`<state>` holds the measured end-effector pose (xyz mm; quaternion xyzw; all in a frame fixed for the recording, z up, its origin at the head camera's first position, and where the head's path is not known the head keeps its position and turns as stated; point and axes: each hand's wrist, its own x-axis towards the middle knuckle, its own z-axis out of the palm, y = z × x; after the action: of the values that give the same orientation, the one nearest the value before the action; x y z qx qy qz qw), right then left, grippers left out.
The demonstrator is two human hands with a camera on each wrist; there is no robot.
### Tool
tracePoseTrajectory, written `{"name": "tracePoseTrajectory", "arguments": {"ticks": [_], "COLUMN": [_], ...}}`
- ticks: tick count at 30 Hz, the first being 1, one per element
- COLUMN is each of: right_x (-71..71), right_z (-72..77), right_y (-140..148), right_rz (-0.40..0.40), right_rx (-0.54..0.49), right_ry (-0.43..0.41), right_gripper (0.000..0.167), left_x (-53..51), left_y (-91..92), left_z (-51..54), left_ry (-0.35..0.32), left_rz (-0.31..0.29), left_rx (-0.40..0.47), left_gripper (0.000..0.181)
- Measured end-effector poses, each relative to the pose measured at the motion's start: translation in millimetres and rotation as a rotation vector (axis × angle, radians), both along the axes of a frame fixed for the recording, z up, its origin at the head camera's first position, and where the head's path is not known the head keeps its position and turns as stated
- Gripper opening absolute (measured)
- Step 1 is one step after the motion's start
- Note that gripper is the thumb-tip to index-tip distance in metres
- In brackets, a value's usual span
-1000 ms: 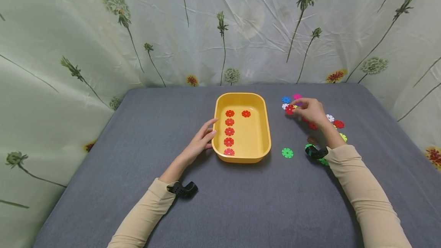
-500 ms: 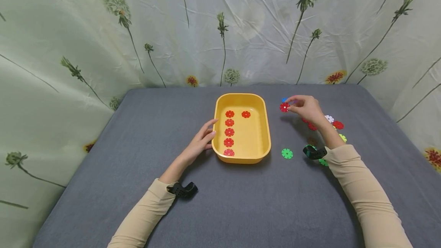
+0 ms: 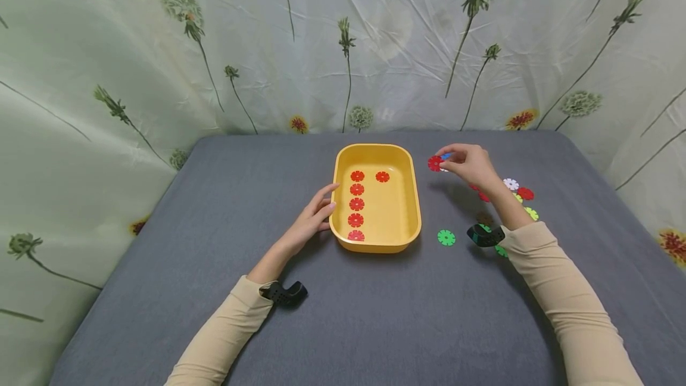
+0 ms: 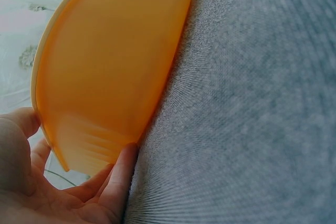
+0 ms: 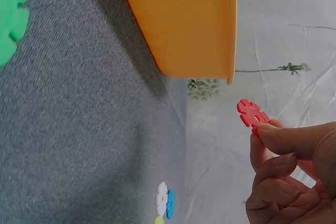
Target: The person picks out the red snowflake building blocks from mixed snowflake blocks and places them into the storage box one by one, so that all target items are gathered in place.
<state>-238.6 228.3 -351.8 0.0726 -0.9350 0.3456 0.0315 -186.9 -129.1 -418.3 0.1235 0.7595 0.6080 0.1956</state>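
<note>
My left hand (image 3: 306,223) holds the left side of a yellow plastic tub (image 3: 376,248). In the left wrist view, thumb and one finger meet its rim, while other fingers lie along the outer wall (image 4: 113,51). Thumb and index finger of my right hand (image 3: 471,167) pinch a red notched plastic disc (image 3: 435,164), raised above the table right of the tub. The right wrist view shows this red disc (image 5: 249,113) tilted at the fingertips. Inside the tub, several red discs (image 3: 356,189) form a column on the left, and one more red disc (image 3: 382,177) lies at the upper right.
A green disc (image 3: 446,237) lies right of the tub on the grey cloth (image 3: 332,326). Several more, including a white disc (image 3: 511,184) and a red one (image 3: 526,193), lie around the right forearm. A blue disc (image 5: 170,204) is partly behind the right hand in the head view.
My right hand has lifted the red disc from the scattered pieces and moved it left toward the tub. The left hand and the tub stay put.
</note>
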Motion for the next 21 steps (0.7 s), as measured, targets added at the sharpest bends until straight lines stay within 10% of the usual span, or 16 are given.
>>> {"name": "tracePoseTrajectory", "arguments": {"ticks": [21], "right_x": [0.2], "right_z": [3.1], "right_y": [-20], "right_rz": [0.044], "right_rx": [-0.048], "right_ry": [0.043], "right_gripper": [0.023], "left_x": [0.0], "left_y": [-0.6], "left_z": [-2.5], "left_ry": [0.020], "left_rz": [0.006], "left_rx": [-0.008], "left_gripper": [0.048]}}
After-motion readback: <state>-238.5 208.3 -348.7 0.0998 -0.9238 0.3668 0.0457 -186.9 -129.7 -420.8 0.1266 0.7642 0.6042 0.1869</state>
